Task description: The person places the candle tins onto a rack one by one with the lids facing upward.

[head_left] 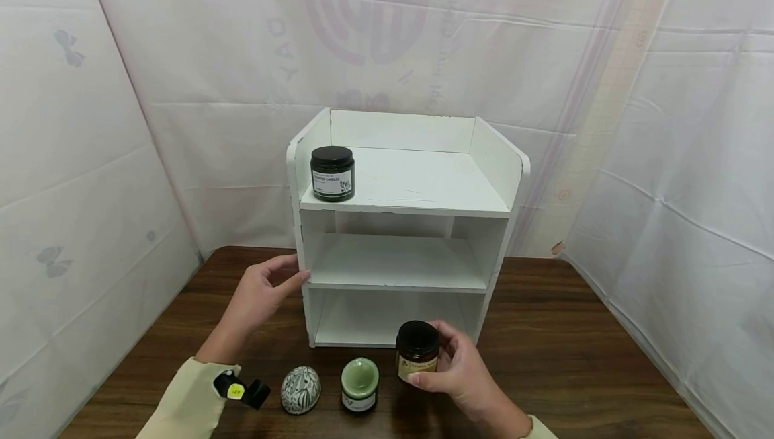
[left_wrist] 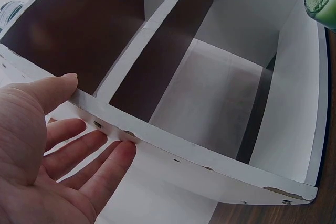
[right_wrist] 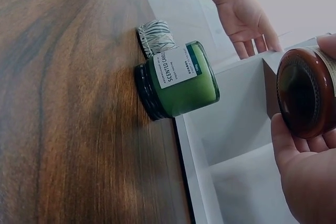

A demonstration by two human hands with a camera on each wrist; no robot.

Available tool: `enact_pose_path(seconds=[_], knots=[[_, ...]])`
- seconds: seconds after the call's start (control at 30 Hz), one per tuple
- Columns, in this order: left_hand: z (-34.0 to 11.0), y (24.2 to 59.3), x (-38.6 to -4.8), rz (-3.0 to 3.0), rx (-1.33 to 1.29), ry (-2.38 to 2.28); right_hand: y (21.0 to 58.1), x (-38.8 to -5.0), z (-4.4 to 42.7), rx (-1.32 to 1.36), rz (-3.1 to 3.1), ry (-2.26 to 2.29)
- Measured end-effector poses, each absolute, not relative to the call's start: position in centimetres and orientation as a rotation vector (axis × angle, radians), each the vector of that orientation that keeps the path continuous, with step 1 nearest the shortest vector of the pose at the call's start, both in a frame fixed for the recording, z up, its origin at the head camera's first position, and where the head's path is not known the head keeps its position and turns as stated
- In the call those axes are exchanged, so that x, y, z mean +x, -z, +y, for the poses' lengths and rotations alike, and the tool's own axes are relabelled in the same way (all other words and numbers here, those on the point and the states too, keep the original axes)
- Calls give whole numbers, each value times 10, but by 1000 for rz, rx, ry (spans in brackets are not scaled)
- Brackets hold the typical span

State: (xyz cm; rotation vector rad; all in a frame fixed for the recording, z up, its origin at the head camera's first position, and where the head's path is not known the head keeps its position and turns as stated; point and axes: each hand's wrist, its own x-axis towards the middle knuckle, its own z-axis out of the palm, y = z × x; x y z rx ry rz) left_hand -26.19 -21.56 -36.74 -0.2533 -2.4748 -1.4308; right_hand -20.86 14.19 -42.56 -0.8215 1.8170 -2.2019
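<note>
My right hand (head_left: 462, 375) (right_wrist: 310, 174) holds a brown glass jar (head_left: 417, 365) (right_wrist: 302, 93) with a black top and cream label, thumb in front and fingers behind, just before the white shelf's bottom opening. My left hand (head_left: 264, 291) (left_wrist: 68, 150) touches the shelf unit (head_left: 393, 286) (left_wrist: 184, 148) at its left side, thumb on the front edge, fingers against the outer face. A dark green jar (head_left: 332, 183) with a black lid stands at the top shelf's left front. A light green jar (head_left: 359, 385) (right_wrist: 184, 77) rests on its black end on the table.
A rounded black-and-white patterned object (head_left: 300, 390) (right_wrist: 156, 38) lies left of the light green jar on the brown wooden table (head_left: 562, 351). The shelf has three levels, with raised sides and back at the top. Pale cloth hangs behind and at both sides.
</note>
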Motion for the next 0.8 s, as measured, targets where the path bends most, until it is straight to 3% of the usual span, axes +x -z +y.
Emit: enact_pose_path(seconds=[0.8], knots=[[-215,367,-261,-2474,-253,1432,420,-211,141,-916,1969,2173]])
